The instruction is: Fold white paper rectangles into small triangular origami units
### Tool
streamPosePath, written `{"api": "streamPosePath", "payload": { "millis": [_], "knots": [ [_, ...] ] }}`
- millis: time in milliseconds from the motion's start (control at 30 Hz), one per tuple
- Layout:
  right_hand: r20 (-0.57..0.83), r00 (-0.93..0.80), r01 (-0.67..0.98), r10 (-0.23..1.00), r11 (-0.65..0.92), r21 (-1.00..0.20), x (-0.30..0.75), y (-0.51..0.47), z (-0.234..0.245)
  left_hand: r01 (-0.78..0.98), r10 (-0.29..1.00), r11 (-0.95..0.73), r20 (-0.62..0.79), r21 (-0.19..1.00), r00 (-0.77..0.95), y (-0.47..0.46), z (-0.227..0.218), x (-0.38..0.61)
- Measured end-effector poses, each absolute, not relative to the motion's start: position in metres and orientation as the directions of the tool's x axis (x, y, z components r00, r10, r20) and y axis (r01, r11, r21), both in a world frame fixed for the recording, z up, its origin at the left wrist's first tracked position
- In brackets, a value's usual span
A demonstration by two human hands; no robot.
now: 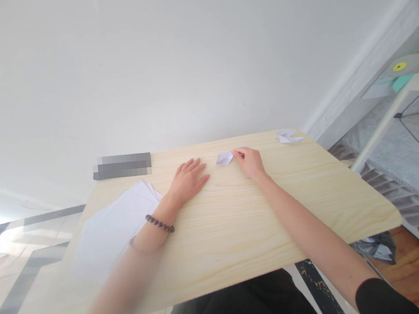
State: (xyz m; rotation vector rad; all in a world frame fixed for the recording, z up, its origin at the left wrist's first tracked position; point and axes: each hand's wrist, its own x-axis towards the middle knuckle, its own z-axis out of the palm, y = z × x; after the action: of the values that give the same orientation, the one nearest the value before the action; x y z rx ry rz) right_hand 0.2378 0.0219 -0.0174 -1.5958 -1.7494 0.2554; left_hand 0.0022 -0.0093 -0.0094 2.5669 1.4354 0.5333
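Note:
A small piece of folded white paper [224, 159] lies near the middle of the table, toward its far side. My right hand [249, 161] pinches the right tip of that paper between thumb and fingers. To the left, my left hand [189, 179] rests palm down on the wood with its fingers spread, a little apart from the folded paper and holding nothing. A dark beaded bracelet [159, 224] circles my left wrist. Farther right, near the back corner, sits another folded white paper piece [288, 137] with pointed ends.
White paper sheets [108, 226] lie at the left of the light wooden table [218, 245], partly under my left forearm. A blurred-out dark object [122, 166] is at the back left. The wall [186, 70] stands behind; a metal frame [384, 125] rises at right.

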Motion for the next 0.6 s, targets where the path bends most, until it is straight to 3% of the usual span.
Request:
{"api": "streamPosePath", "payload": {
  "millis": [167,333,600],
  "knots": [
    [0.331,0.157,0.832,0.93,0.056,-0.552,0.279,0.029,-0.004,0.792,0.842,-0.536,0.243,0.293,0.481,-0.007,-0.012,0.001],
    [0.203,0.222,0.8,0.954,-0.059,-0.598,0.318,0.023,0.006,0.787,0.837,-0.544,0.25,0.29,0.486,-0.006,-0.012,0.005],
    [0.219,0.424,0.751,0.879,-0.206,-0.627,0.376,0.007,0.005,0.747,0.803,-0.596,0.238,0.293,0.547,-0.008,-0.011,0.018]
  ]
}}
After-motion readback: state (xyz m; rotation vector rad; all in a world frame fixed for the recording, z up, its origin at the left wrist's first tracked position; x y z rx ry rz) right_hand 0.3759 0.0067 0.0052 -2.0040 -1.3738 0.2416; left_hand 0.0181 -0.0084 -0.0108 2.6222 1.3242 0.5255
